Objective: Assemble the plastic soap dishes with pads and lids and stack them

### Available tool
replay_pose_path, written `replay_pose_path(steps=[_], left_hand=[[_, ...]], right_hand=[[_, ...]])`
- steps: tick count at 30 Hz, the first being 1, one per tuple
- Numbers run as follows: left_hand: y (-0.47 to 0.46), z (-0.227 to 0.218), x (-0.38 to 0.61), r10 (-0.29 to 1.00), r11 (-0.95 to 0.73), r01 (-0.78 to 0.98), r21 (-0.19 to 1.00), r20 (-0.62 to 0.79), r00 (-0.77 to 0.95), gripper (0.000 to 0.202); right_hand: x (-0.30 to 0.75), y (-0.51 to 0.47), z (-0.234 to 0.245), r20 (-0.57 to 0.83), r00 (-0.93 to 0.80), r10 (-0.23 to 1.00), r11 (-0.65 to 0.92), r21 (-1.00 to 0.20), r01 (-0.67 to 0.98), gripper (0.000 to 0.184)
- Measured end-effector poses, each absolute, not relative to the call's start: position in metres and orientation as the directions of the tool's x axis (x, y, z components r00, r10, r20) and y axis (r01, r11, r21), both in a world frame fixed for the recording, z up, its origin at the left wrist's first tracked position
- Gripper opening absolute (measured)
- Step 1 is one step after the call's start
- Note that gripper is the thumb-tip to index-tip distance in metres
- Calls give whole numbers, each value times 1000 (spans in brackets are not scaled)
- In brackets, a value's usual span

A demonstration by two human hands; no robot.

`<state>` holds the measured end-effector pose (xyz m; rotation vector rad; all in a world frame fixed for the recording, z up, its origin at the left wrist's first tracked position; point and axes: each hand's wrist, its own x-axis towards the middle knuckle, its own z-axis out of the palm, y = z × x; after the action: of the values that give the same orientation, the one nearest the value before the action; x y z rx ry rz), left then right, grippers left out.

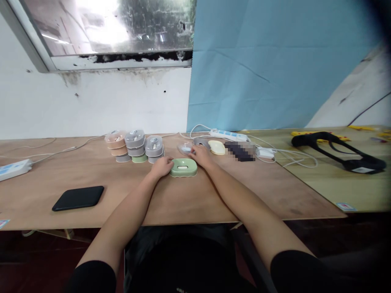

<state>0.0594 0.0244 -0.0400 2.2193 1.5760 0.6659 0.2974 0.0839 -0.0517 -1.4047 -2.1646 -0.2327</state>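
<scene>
A light green oval plastic soap dish (183, 171) with a slot in its middle sits on the brown tabletop in front of me. My left hand (162, 166) has its fingers closed on the dish's left edge. Just behind the dish, my right hand (201, 156) pinches the rim of a clear plastic lid (184, 147). Beside that hand lie a grey oval piece (201, 142) and a cream oval piece (216, 147). To the left stand stacked lidded boxes: a peach one (115, 140) and grey ones (135, 140), with a green one (139, 158) underneath.
A black flat phone-like object (78, 198) lies front left. Power strips sit at the left edge (14, 169) and along the back (229, 134), with white cables and an adapter (265, 153). A blurred dark item (240, 151) lies right; a black strap-like frame (339, 150) rests farther right.
</scene>
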Motion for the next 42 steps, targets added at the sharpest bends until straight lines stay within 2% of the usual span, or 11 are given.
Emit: replay_pose_path(steps=[3, 6, 12, 16, 19, 23, 28, 31, 34, 38, 42], left_hand=[[22, -39, 62, 933, -361, 788, 499, 187, 309, 37], [19, -37, 63, 925, -379, 788, 486, 185, 331, 37], [16, -35, 63, 923, -383, 780, 494, 166, 348, 41], [14, -34, 63, 936, -351, 771, 531, 187, 298, 55], [13, -30, 64, 944, -322, 744, 585, 258, 206, 62], [10, -24, 67, 921, -357, 678, 643, 364, 139, 61], [8, -21, 69, 890, -410, 605, 683, 445, 101, 55], [10, -22, 71, 904, -378, 549, 745, 424, 47, 50], [12, -24, 72, 925, -346, 533, 773, 375, 56, 50], [11, -24, 73, 929, -352, 545, 761, 355, 105, 44], [12, -25, 72, 920, -382, 552, 741, 364, 148, 41]], right_hand=[[300, 87, -53, 544, -297, 785, 425, -124, 897, 3], [302, 88, -52, 564, -250, 787, 409, -174, 896, 7], [302, 69, -40, 668, -38, 743, 431, -435, 791, 15], [295, 44, -33, 654, 141, 743, 496, -680, 540, 28], [287, 25, -30, 592, 179, 786, 538, -797, 275, 36], [280, 10, -23, 421, 41, 906, 421, -907, -12, 46], [279, 9, -15, 267, -91, 959, 247, -951, -188, 55], [283, 12, -13, 193, -109, 975, 176, -973, -148, 63], [288, 14, -14, 164, -78, 983, 167, -985, 36, 57], [295, 17, -18, 300, -5, 954, 283, -893, 350, 43], [300, 21, -23, 396, -53, 917, 353, -742, 570, 33]])
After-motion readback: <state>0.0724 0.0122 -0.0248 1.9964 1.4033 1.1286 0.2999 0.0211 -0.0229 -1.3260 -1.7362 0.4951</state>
